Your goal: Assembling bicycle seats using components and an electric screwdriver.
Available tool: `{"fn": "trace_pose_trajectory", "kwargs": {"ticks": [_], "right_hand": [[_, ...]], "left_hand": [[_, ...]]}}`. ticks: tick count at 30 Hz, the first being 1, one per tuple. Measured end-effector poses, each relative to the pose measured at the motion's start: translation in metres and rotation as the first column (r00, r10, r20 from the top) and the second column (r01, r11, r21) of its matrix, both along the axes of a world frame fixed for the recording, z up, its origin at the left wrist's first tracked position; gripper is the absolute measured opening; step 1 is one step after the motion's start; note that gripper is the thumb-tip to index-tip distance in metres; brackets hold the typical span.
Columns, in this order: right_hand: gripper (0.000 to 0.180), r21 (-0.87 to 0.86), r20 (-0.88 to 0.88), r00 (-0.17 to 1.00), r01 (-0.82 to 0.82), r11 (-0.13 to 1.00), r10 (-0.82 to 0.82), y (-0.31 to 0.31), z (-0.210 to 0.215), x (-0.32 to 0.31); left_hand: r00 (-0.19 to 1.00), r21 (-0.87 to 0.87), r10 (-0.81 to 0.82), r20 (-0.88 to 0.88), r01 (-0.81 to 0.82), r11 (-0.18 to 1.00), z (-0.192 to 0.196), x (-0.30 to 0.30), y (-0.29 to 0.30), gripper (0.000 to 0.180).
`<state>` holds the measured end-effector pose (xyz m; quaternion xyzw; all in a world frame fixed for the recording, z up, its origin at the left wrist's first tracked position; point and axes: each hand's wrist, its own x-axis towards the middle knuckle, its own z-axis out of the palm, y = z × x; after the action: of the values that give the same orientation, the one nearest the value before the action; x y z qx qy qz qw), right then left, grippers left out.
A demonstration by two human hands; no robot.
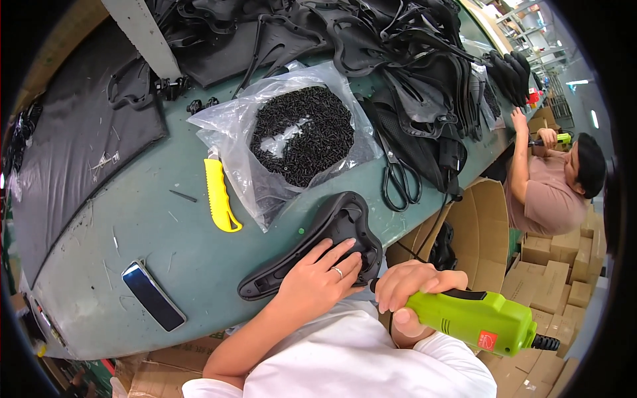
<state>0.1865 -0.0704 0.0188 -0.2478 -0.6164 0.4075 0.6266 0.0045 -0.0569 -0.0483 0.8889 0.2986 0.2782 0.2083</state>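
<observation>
A black bicycle saddle [312, 245] lies underside up at the table's near edge. My left hand [325, 272] holds it over the near rim, fingers slightly apart and tips in the hollow; the thumb is hidden. My right hand [419, 292] is closed around a lime-green electric screwdriver [471, 322], held roughly level. Its black nose points left at the saddle's wide end; the bit's tip and any screw there are hidden. Beyond the saddle, an open clear plastic bag [229, 126] holds a heap of small black screws [305, 146].
A yellow utility knife [219, 196], black scissors [400, 180] and a phone [152, 295] lie on the green table [166, 219]. Black saddle parts [411, 66] pile up at the back. An open carton [481, 225] stands right, near another person [551, 186] and stacked boxes [544, 285].
</observation>
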Motion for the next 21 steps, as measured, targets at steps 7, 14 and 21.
{"fn": "trace_pose_trajectory", "kwargs": {"ticks": [7, 14, 21], "right_hand": [[0.055, -0.021, -0.003, 1.000, -0.006, 1.000, 0.006, -0.0005, 0.0023, 0.0006], [0.056, 0.010, 0.049, 0.997, -0.065, 0.998, 0.064, -0.0026, 0.0036, 0.0007], [0.051, 0.002, 0.059, 0.989, -0.136, 0.991, 0.136, 0.0036, 0.0094, -0.0005]], "left_hand": [[1.000, 0.008, 0.008, 0.004, -0.008, 1.000, -0.0011, 0.0006, -0.0030, 0.040], [1.000, 0.020, 0.008, -0.006, -0.008, 1.000, 0.0000, 0.0004, -0.0043, 0.038], [1.000, 0.020, 0.013, -0.007, -0.013, 1.000, 0.0001, 0.0005, -0.0048, 0.037]]}}
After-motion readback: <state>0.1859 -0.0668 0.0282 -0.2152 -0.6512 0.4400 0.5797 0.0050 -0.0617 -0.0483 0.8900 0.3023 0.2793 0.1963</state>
